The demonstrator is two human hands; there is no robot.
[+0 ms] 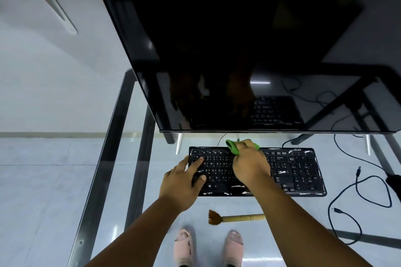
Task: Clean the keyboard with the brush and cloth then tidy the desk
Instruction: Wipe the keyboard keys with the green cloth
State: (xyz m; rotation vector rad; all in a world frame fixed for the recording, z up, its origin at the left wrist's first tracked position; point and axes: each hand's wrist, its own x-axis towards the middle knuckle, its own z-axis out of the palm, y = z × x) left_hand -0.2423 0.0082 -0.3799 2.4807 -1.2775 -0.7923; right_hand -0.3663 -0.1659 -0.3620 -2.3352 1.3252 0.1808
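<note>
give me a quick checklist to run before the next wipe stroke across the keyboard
1. Cloth in grip: ok. The right hand holds the green cloth at the keyboard's far edge.
2. Keyboard steadied: ok. The left hand rests with spread fingers on the left keys.
3. Path to the right keys free: ok. Nothing lies on them.
4. Brush out of the way: ok. The brush lies on the glass desk, near side of the keyboard.
5. Loose cables clear: ok. The black cables lie to the keyboard's right.
6. White marks on the keyboard's edges: cannot tell whether dirt or wear.
</note>
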